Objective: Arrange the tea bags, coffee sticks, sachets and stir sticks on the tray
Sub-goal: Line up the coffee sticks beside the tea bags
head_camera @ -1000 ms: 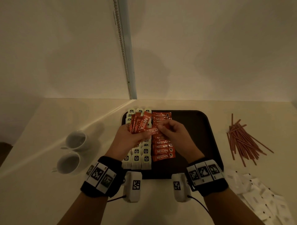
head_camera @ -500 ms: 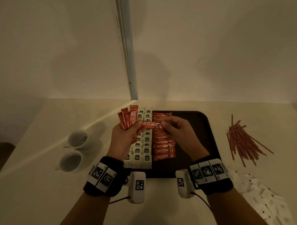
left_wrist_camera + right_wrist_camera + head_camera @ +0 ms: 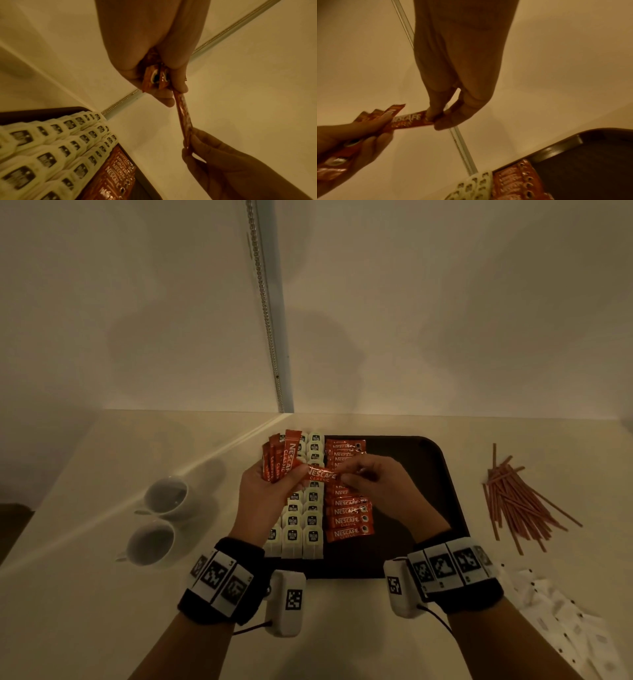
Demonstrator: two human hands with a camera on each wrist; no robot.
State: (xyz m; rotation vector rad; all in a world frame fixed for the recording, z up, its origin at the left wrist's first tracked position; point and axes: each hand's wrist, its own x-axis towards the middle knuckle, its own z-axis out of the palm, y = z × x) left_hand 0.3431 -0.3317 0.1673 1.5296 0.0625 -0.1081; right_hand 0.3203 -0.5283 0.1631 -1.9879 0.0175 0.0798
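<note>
The head view looks down from above at the bench [image 3: 85, 594] and tray [image 3: 442, 491]. Each wrist view sits close behind its own fingers, looking up. All share the tray.

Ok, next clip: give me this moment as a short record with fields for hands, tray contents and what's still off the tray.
left hand: left hand grips a fan of coffee sticks
right hand: right hand pinches one end of single coffee stick, its other end at the left grip
tray: tray holds rows of tea bags and a column of laid coffee sticks
off tray: stir sticks, white sachets, two cups
</note>
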